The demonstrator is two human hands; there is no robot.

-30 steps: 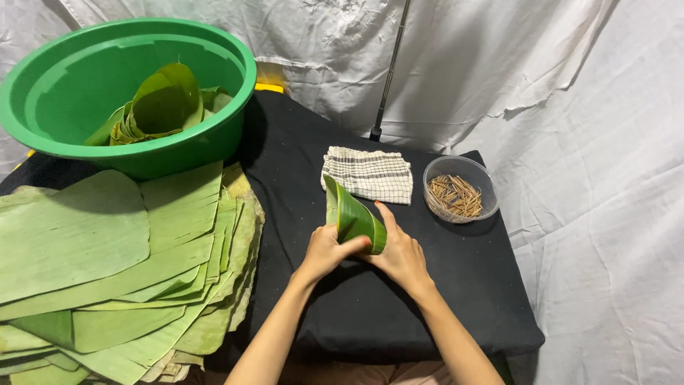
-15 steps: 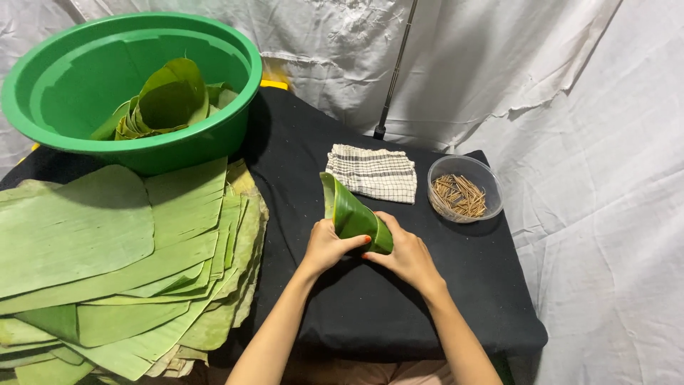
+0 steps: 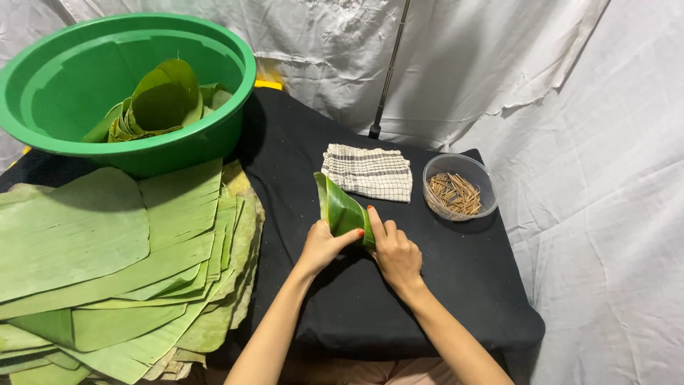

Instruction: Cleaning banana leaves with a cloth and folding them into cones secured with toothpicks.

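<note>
A green banana leaf piece [image 3: 340,208] is folded into a cone shape over the black table [image 3: 463,285], its open end pointing up and to the left. My left hand [image 3: 322,247] grips the lower left side of the folded leaf. On its right side, my right hand [image 3: 396,251] presses with fingers laid along the leaf. Both hands rest low, near the table top.
A stack of flat banana leaves [image 3: 107,264] covers the table's left side. A big green basin [image 3: 64,142] at the back left holds folded leaf cones [image 3: 160,96]. A checked cloth [image 3: 369,172] and a clear bowl of small sticks [image 3: 459,188] sit behind the hands.
The folded leaf has tilted further over to the left and lower toward the table, and both hands have closed more tightly around its base.
</note>
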